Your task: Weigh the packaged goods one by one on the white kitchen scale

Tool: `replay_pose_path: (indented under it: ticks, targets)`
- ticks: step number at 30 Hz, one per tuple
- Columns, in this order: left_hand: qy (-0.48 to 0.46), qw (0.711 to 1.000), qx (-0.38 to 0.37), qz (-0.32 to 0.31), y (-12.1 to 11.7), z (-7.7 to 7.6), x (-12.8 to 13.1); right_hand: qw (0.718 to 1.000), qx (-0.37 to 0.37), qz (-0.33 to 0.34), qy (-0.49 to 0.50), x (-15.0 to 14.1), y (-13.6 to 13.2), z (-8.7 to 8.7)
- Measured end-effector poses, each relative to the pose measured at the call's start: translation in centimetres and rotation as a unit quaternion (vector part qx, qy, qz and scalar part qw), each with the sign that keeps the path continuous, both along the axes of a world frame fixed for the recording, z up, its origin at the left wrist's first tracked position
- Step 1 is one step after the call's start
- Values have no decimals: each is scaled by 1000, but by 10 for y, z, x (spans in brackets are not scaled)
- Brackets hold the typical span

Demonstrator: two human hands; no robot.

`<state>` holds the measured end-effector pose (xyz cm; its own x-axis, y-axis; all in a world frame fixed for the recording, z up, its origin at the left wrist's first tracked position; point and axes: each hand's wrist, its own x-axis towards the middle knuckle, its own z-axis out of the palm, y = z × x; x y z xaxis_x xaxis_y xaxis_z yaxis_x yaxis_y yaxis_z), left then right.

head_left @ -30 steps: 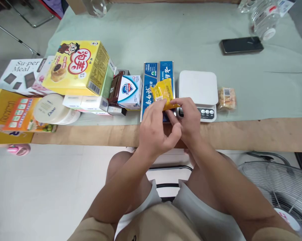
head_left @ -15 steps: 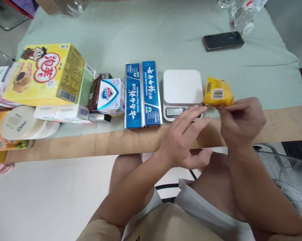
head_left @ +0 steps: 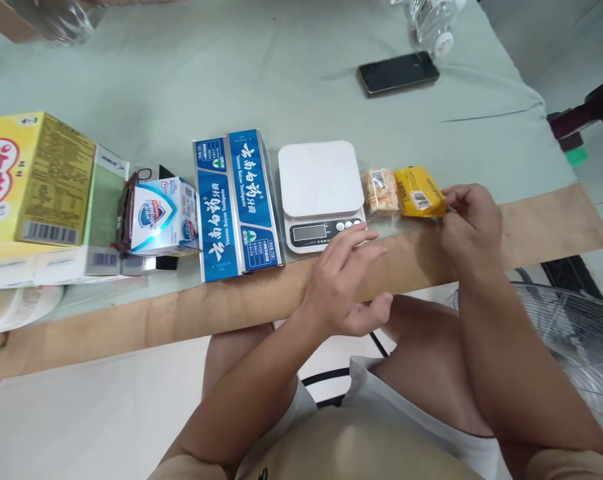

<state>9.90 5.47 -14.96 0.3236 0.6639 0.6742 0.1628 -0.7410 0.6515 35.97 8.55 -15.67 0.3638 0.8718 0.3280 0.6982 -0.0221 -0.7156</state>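
Observation:
My right hand (head_left: 470, 230) pinches the right end of a small yellow snack packet (head_left: 419, 192) with a barcode on it. To the packet's left, close beside it, is a clear-wrapped snack (head_left: 381, 191). My left hand (head_left: 342, 283) is open, fingers spread, at the lower edge of the white kitchen scale (head_left: 320, 179); its fingertips lie near the buttons, and I cannot tell if they touch. Nothing lies on the scale's plate, and its display looks unlit. Left of the scale, two blue toothpaste boxes (head_left: 234, 200) lie side by side.
A soap box (head_left: 156, 217) and a big yellow snack carton (head_left: 56, 180) are at the left. Farther back lie a phone (head_left: 398, 73) and a plastic bottle (head_left: 434, 27). A wooden strip (head_left: 181, 303) edges the table; a fan (head_left: 571, 340) stands below right.
The view has shifted to the right. My right hand has lowered the yellow packet to the table beside the clear-wrapped snack, which now shows. My left hand remains open near the scale.

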Motion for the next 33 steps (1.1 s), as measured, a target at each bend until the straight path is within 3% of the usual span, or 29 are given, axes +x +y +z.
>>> replay_pose_path:
  ticks: [4, 7, 10, 13, 16, 20, 26, 29, 33]
  targets:
    - [4, 1000, -4, 4, -1, 1, -1, 998, -43, -38, -12, -9, 3, -1]
    - [4, 1000, -6, 10, -2, 1, -1, 997, -55, -30, -35, -15, 5, 0]
    - [-1, 1000, 5, 25, -2, 4, -3, 998, -10, -40, -46, -15, 7, 2]
    - [-19, 998, 30, 52, -4, 11, -9, 992, 92, -64, -48, -23, 6, 8]
    - [-41, 993, 54, 93, -7, 20, -23, 977, 205, 1, -57, -51, 2, 20]
    - [-68, 979, 85, 174, -14, 28, -54, 957, 255, 130, -53, -112, -7, 30]
    - [5, 945, 78, 317, -16, 26, -107, 939, 165, 271, -129, -191, -26, 27]
    - [76, 939, 43, 332, -17, 22, -120, 933, 115, 300, -164, -211, -33, 21]
    - [162, 911, -14, 379, -21, 18, -122, 930, 81, 307, -185, -224, -35, 15]
